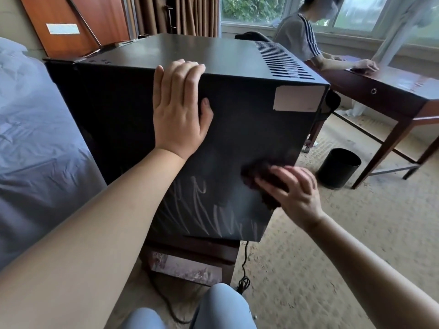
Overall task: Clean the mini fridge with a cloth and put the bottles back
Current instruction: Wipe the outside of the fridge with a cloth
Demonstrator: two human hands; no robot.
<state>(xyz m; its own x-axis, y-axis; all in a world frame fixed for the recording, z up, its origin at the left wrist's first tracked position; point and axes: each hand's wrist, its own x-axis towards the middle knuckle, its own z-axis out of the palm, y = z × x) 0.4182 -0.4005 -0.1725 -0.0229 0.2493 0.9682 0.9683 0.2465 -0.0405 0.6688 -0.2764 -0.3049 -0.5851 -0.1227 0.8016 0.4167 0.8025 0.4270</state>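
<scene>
Bed (35, 138): blue sheet, left of the mini fridge (237, 127).
Left hand (178, 110): palm on the fridge's side panel, fingers close together and hooked over its top edge, thumb out to the side.
Mini fridge: black, on a wooden stand (190, 252); pale streaks low on the panel.
Cloth (259, 176): dark, at the panel's lower right, lying beneath the fingers (268, 186) and showing past their tips.
Right hand (294, 193): fingers spread, pressing the cloth against the panel.
Waste bin (337, 169): black, on carpet right of the fridge.
</scene>
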